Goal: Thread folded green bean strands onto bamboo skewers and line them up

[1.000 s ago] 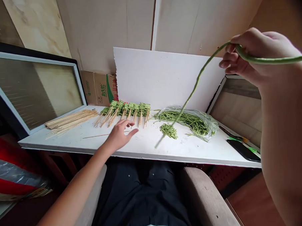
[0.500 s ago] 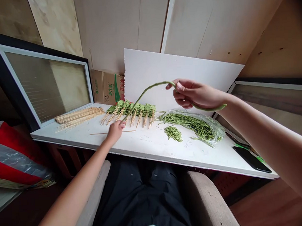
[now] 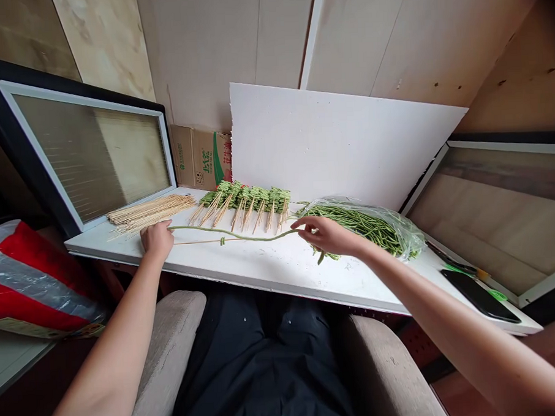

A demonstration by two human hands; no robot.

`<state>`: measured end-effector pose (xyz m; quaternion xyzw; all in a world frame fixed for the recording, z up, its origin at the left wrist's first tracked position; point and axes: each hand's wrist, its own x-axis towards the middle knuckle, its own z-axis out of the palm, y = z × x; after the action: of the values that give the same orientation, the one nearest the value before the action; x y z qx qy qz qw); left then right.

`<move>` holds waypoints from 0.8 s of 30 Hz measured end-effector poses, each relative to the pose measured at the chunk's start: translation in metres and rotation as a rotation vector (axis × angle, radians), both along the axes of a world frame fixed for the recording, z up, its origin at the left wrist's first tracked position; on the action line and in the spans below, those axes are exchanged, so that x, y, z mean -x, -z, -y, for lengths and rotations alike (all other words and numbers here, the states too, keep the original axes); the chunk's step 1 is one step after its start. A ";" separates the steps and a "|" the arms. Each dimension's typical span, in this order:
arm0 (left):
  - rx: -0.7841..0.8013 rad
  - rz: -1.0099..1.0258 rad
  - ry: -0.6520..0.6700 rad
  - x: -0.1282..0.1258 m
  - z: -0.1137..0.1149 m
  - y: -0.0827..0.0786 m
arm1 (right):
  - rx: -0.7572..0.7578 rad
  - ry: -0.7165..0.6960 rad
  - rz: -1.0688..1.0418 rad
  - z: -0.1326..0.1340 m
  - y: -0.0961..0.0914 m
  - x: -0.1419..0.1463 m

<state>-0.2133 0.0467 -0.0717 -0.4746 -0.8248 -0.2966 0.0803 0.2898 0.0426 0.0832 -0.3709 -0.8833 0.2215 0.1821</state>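
A long green bean (image 3: 242, 237) stretches sideways low over the white table, between my two hands. My left hand (image 3: 158, 241) is closed on its left end. My right hand (image 3: 327, 235) grips it near the other end, and a short tip hangs out below the palm. Behind and just below the bean lies a single thin skewer (image 3: 196, 241), with small green bean pieces (image 3: 222, 241) at it; whether they are threaded on it I cannot tell. The pile of short bean pieces is mostly hidden by my right hand.
Skewered bean bundles (image 3: 247, 200) line the back of the table (image 3: 261, 267), left of an open plastic bag of long beans (image 3: 374, 228). Loose skewers (image 3: 151, 212) lie at the left. A phone (image 3: 481, 294) rests at the right edge. A carton (image 3: 201, 156) and white board (image 3: 339, 144) stand behind.
Both hands have come down to the table with the bean, the left one moving left and the right one lowering. The bean is now nearly level. Small green pieces now show at the single skewer.
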 end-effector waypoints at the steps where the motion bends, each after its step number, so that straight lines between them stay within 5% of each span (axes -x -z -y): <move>1: 0.017 0.003 0.010 0.000 -0.002 0.002 | 0.018 0.028 -0.051 -0.002 0.010 0.006; 5: -0.004 0.021 0.128 -0.020 -0.006 -0.011 | -0.052 0.085 -0.227 -0.007 0.040 0.033; 8: -0.152 0.038 0.278 -0.064 -0.004 -0.032 | -0.114 0.096 -0.326 -0.008 0.051 0.050; 11: -0.264 0.216 0.660 -0.134 0.006 -0.051 | -0.093 0.061 -0.384 -0.004 0.057 0.061; 15: -0.162 0.465 1.198 -0.221 0.032 -0.063 | -0.057 -0.064 -0.486 0.010 0.064 0.061; 18: -0.201 0.535 1.176 -0.249 0.047 -0.065 | -0.005 -0.119 -0.551 0.022 0.068 0.051; 24: -0.270 0.493 1.030 -0.234 0.044 -0.064 | 0.024 0.012 -0.642 0.028 0.077 0.025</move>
<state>0.0207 0.0031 -0.0078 -0.7169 -0.4373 -0.5014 -0.2085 0.2647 0.0146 0.0059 -0.2894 -0.7759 0.3365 0.4484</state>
